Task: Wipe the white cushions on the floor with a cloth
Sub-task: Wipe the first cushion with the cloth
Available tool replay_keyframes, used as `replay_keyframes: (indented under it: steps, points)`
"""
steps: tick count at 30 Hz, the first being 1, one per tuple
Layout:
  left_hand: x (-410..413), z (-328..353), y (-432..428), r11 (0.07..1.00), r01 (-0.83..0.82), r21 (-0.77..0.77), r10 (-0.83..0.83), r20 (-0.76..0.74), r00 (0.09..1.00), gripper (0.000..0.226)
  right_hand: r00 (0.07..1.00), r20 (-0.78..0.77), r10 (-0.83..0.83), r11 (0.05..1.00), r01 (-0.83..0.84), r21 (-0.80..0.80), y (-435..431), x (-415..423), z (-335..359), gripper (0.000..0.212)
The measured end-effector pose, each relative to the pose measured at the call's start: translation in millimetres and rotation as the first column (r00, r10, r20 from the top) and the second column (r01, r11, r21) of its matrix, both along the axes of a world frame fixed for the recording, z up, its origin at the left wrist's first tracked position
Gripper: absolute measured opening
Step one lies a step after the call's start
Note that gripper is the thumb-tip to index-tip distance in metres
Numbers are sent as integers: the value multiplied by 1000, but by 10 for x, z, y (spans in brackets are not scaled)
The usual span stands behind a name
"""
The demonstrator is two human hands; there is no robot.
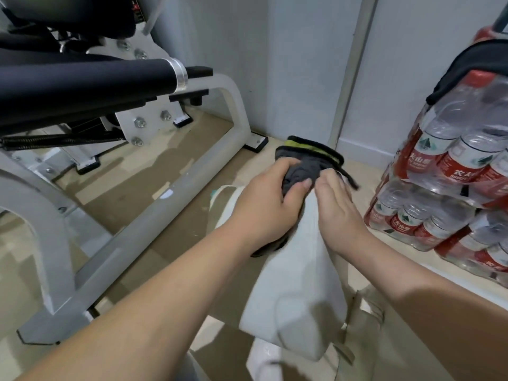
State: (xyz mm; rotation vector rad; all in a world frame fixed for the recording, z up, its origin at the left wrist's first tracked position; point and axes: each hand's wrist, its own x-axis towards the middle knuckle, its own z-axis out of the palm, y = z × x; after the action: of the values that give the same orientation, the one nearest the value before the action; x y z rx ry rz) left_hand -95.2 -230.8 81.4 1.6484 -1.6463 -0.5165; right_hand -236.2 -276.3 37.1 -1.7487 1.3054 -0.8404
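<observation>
The white cushion [297,292] lies lengthwise away from the person, its far end under both hands and its near end over the floor [143,188]. The left hand [272,204] grips a bunched grey cloth [302,171] at that far end. The right hand [338,207] rests beside it, fingers reaching the cloth; whether they pinch it cannot be told.

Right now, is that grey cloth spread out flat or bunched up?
Bunched up: the left hand grips the grey cloth as a crumpled wad against the white cushion.

Home gym corner: weight bench [82,86], bottled-water packs [450,171].
</observation>
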Motion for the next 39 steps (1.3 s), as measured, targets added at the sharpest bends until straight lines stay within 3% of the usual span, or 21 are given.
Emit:
replay_keyframes:
  steps: [3,5,7,9,13,16,19,22,24,26,30,32,34,35,37,39]
  points:
    - [348,-145,-36,979,-199,42,189,169,967,33,1000,6,-31,999,31,19,-36,-50,9,30]
    - [611,-265,-70,903,-401,152,373,181,910,34,999,13,-40,998,40,38,-45,-44,16,30]
    - [783,-340,-91,793,-564,230,494,301,816,37,999,12,-42,998,41,47,-42,-32,21,29]
    - [817,-357,-92,750,-611,253,536,309,786,34,999,-16,-34,998,35,46,-46,0,21,29]
    - [538,-232,-50,894,-415,171,415,39,909,27,997,-65,-37,999,40,37,-62,109,18,30]
    - [127,-49,43,977,-206,50,204,40,978,27,994,-101,-38,998,42,37,-102,180,-11,33]
    - [-79,-27,149,997,-68,-23,66,-80,995,26,977,-204,-56,998,61,16,-180,180,-96,31]
    - [30,-137,246,999,38,-25,-38,11,999,31,975,-193,-109,983,135,124,-244,136,-36,39]
    - [157,-194,282,998,47,34,-52,184,982,33,984,-124,-130,977,148,151,-269,120,69,35]
    - [326,-267,269,993,-48,106,16,286,958,32,979,-125,-163,961,186,203,-323,129,111,39]
    - [715,-366,177,860,-379,343,236,390,890,32,936,-306,-173,943,247,223,-378,227,122,53]
    - [669,-272,223,873,-347,342,240,319,917,24,915,-374,-151,952,236,195,-380,289,149,53]
    - [451,-67,317,956,-205,210,175,154,972,19,913,-382,-143,957,226,183,-386,342,170,53]
    - [330,22,362,985,-126,120,108,143,984,20,919,-369,-142,961,218,172,-402,360,143,53]
    - [197,64,370,997,-41,58,27,227,974,28,924,-362,-124,972,186,142,-428,383,120,62]
    - [224,44,321,987,-108,118,68,303,951,35,917,-386,-102,966,183,180,-442,368,180,71]
